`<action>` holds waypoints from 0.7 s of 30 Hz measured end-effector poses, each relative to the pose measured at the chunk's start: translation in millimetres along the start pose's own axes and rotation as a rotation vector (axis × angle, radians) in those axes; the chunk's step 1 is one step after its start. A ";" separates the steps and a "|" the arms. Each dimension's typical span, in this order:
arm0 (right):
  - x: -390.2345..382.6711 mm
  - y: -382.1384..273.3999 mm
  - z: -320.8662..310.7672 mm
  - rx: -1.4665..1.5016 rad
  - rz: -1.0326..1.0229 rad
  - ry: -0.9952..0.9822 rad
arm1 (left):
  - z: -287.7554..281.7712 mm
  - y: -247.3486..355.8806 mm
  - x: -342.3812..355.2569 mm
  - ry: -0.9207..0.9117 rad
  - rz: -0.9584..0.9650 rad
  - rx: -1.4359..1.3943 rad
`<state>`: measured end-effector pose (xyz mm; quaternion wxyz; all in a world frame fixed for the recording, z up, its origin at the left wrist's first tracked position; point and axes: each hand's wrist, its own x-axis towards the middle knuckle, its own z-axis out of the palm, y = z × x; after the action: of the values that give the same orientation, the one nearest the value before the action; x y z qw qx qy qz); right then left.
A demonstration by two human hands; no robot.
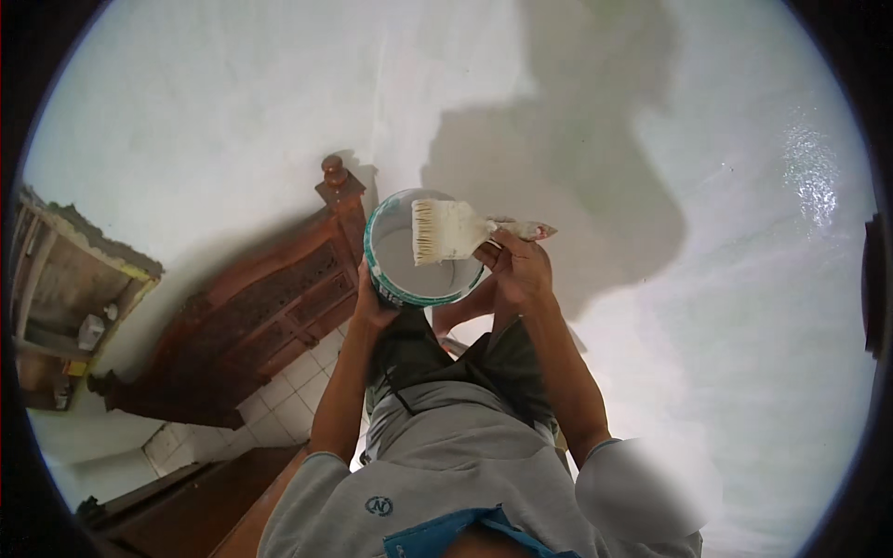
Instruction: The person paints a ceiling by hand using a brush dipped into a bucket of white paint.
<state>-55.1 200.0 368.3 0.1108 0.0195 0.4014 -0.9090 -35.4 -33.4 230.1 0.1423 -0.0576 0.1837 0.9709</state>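
Observation:
My left hand [374, 299] grips the near left side of a paint bucket [374, 244], white with a green rim. Pale paint [409, 272] shows inside it. In my right hand [521, 270] is a wide paintbrush [456, 231], held by its handle, which points right. The brush lies level across the bucket's opening, its bristles to the left and coated with whitish paint. Whether the brush touches the rim is hard to tell. Part of my left hand's fingers is hidden behind the bucket.
Ahead and to the right stands a pale wall [726, 307] with a wet, shiny patch [809, 172] and my shadow on it. A carved dark wooden headboard [270, 298] leans at the left. Behind it are white floor tiles [298, 372] and a wall recess with shelves [70, 279].

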 end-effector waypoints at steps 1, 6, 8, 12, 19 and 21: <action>3.4 0.4 -2.4 0.041 -0.017 0.000 | 4.1 -0.7 0.6 -0.012 -0.014 -0.008; 18.3 -19.8 2.5 0.096 -0.116 0.028 | -2.1 -3.0 -2.6 0.051 -0.046 0.016; 31.0 -38.4 7.1 0.023 -0.179 0.054 | -1.7 -1.3 0.9 0.119 -0.043 0.089; 61.6 -92.3 25.4 -0.097 -0.330 0.072 | -3.1 -1.8 -3.1 0.051 -0.060 0.053; 143.2 -207.9 57.7 -0.729 -0.812 0.173 | 1.8 0.0 -5.9 -0.020 0.048 0.259; 167.4 -242.2 63.5 -0.977 -0.937 0.205 | 5.9 -0.5 -0.6 -0.010 -0.014 0.110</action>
<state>-267.4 280.5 566.1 -0.3366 -0.1226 0.7400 -0.5692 -35.0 -30.9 235.4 0.1531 -0.0463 0.2359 0.9585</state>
